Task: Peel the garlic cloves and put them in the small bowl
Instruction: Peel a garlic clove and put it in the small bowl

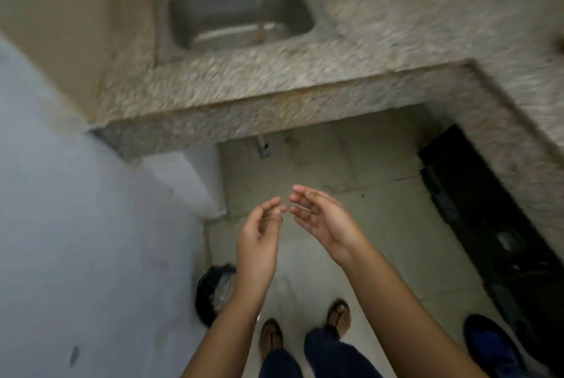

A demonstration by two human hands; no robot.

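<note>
Head view: left hand (pixel 259 237) and right hand (pixel 323 219) seemingly empty, fingertips near

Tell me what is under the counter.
Under the counter shows bare floor and a short pipe stub. A dark opening lies at the right; its contents are too dark to tell.

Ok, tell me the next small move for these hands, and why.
Probably step forward and lift both hands to the counter. The left hand and right hand hang open and empty over the floor, and no garlic or bowl shows in this blurred view, so look along the counter beyond the sink first.
</note>
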